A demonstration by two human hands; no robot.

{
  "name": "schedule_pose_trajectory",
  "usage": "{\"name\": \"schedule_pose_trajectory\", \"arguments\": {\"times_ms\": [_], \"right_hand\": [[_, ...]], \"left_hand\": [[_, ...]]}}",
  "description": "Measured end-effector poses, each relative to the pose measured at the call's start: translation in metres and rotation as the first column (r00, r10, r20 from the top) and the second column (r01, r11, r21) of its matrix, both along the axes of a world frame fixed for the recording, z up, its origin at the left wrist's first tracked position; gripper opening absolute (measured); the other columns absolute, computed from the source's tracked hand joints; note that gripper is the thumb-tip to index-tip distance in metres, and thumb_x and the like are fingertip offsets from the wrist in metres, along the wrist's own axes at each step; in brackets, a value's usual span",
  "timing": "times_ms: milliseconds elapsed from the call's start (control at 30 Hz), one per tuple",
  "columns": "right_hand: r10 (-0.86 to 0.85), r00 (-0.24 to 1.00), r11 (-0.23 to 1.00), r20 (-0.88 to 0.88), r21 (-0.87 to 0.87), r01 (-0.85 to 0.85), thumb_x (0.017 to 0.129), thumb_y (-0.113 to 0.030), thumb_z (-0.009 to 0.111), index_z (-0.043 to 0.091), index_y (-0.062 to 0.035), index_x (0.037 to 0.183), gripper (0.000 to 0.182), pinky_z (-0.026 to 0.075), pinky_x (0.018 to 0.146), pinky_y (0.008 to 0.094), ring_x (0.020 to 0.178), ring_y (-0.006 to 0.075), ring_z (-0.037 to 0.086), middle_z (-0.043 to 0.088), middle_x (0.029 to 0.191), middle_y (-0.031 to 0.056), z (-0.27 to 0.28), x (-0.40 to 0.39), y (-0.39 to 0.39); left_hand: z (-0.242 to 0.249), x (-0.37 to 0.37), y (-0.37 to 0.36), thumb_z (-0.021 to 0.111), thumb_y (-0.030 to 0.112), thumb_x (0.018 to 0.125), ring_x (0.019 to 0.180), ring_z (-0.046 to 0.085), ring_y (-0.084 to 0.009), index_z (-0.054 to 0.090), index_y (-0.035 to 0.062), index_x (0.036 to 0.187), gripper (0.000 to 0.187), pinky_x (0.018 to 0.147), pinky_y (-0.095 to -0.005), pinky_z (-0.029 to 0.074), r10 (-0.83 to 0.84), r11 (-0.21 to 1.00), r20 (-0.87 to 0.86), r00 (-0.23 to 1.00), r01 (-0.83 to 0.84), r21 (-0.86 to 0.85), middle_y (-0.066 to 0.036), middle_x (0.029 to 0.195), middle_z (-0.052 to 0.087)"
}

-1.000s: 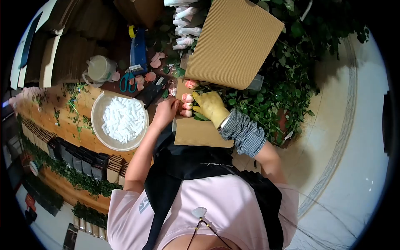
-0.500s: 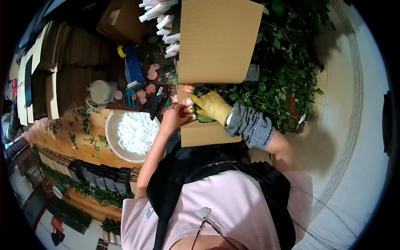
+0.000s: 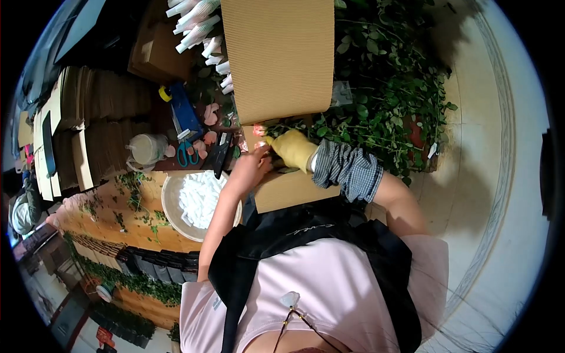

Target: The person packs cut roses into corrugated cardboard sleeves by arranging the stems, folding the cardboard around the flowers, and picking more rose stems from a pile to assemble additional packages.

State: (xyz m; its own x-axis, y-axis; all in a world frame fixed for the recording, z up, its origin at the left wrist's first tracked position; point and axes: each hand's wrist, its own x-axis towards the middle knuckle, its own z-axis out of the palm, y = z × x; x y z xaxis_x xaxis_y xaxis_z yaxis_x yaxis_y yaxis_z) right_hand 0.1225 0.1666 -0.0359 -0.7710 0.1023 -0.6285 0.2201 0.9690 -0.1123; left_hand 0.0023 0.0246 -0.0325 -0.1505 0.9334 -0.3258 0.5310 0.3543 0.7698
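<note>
Pink roses [image 3: 259, 130] lie on a corrugated cardboard sheet [image 3: 294, 192], their stems running to the right. My bare left hand [image 3: 252, 166] is at the rose heads, with its fingertips closed on a rose that they mostly cover. Beside it, my right hand [image 3: 292, 150] in a yellow glove is curled over the roses just below their heads. What lies under its palm is hidden. A raised corrugated cardboard flap [image 3: 279, 56] stands beyond both hands.
Leafy rose stems [image 3: 382, 76] pile up at the right. To the left are a tub of white foam sleeves [image 3: 197, 200], scissors [image 3: 187, 154], a black-handled tool [image 3: 221, 154], a blue tape dispenser [image 3: 186, 109] and stacked cardboard [image 3: 106, 100]. White-netted bundles [image 3: 197, 26] lie behind.
The view has shifted, moving the cardboard flap left in the picture. My hands stay at the rose heads and have come closer together, now covering more of the blooms.
</note>
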Motion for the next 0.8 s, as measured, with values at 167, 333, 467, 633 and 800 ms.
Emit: {"name": "schedule_pose_trajectory", "arguments": {"times_ms": [167,333,467,633,800], "right_hand": [[-0.397,0.899,0.905,-0.187,-0.244,0.348,0.093,-0.036,0.058,0.053,-0.0047,0.130,0.049,0.052,0.084,0.0466,0.095,0.0360,0.066,0.070,0.101,0.0174,0.020,0.016,0.021],[-0.244,0.920,0.969,-0.307,-0.118,0.217,0.091,-0.035,0.057,0.060,-0.0094,0.125,0.043,0.053,0.078,0.0473,0.089,0.0354,0.067,0.071,0.097,0.0151,-0.024,0.013,0.026],[-0.263,0.898,0.949,-0.352,-0.264,0.174,0.091,-0.035,0.057,0.061,-0.0169,0.127,0.041,0.054,0.081,0.0457,0.091,0.0319,0.068,0.072,0.103,0.0122,-0.016,0.019,0.034],[-0.141,0.974,0.988,-0.178,-0.082,0.128,0.094,-0.036,0.052,0.055,-0.0163,0.136,0.046,0.053,0.077,0.0447,0.089,0.0294,0.069,0.073,0.102,0.0090,-0.003,0.006,0.018],[-0.477,0.757,0.877,-0.447,-0.299,0.376,0.089,-0.025,0.062,0.062,-0.0137,0.125,0.038,0.053,0.078,0.0446,0.085,0.0323,0.067,0.072,0.095,0.0126,0.021,0.013,0.016]], "left_hand": [[-0.001,0.011,0.003,0.062,0.022,0.091,0.088,0.065,-0.0428,0.057,0.0014,0.128,0.043,0.076,-0.0473,0.052,-0.097,0.995,-0.126,0.987,0.093,-0.036,-0.026,0.099,0.068],[0.008,0.012,0.006,0.064,0.023,0.091,0.087,0.069,-0.0399,0.064,-0.0031,0.116,0.036,0.078,-0.0436,0.055,-0.064,0.997,-0.055,0.996,0.061,-0.049,-0.025,0.094,0.070],[-0.017,-0.002,-0.001,0.069,0.017,0.089,0.082,0.070,-0.0206,0.065,-0.0028,0.115,0.032,0.073,-0.0322,0.054,0.342,0.919,0.431,0.835,-0.394,0.034,-0.013,0.091,0.073],[-0.069,0.000,0.017,0.079,0.026,0.079,0.119,0.049,-0.0389,0.067,0.0027,0.110,0.040,0.099,-0.0447,0.042,0.521,0.841,-0.082,0.850,-0.495,0.218,-0.023,0.125,0.052],[-0.098,0.010,0.020,0.077,0.023,0.080,0.124,0.045,-0.0411,0.067,0.0082,0.113,0.037,0.102,-0.0451,0.042,0.576,0.803,0.086,0.813,-0.582,0.127,-0.026,0.136,0.042]]}}
